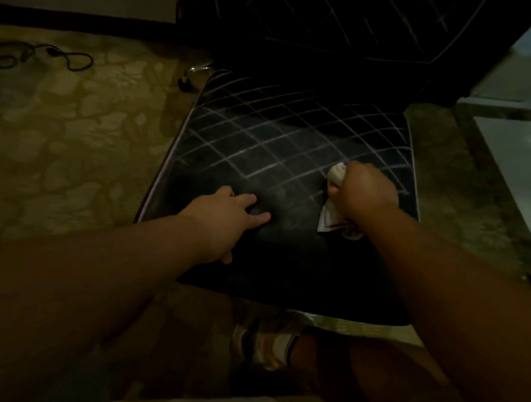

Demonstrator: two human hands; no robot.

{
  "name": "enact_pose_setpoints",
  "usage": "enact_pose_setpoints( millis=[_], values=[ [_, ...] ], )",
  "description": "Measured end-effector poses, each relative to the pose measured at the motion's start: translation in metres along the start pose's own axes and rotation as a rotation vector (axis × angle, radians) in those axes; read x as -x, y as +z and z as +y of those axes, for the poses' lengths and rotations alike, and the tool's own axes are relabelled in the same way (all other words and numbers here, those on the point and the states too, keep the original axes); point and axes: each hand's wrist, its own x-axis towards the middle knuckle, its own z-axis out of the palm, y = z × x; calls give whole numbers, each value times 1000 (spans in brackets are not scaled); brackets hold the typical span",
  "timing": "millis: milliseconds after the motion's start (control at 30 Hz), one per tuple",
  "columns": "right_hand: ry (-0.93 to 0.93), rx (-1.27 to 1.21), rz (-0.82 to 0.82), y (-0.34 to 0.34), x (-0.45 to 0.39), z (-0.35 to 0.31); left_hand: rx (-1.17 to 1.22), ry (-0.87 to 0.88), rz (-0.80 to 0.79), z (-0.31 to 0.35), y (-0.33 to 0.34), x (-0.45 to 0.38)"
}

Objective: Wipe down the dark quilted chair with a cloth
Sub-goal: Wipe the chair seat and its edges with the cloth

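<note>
**Cloth on seat, right front**

Right hand (362, 192) is gripping the bunched cloth (333, 216), fingers curled around it, pressing it on the chair (261, 144) seat near its right front edge. Left hand (226, 212) is resting on the seat, fingers spread flat. Cable (43, 55) is lying on the carpet (75, 145).

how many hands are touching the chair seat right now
2: the left hand rests on the chair seat front-left; the right hand presses a bunched cloth at front-right.

Dark quilted chair (270, 145), pale stitching; white cloth (331, 215) bunched on seat's right front.
</note>
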Motion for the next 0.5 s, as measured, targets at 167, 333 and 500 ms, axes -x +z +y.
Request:
enact_pose_setpoints(
  millis=[167,333,500],
  values=[
    [-178,-3,-173,-3,25,1,-21,5,42,-3,4,-1],
    [-90,71,-116,-6,2,-13,-22,-4,19,-1,4,-3],
    [-33,11,-51,2,-2,-22,-17,-6,-11,0,4,-5]
  ],
)
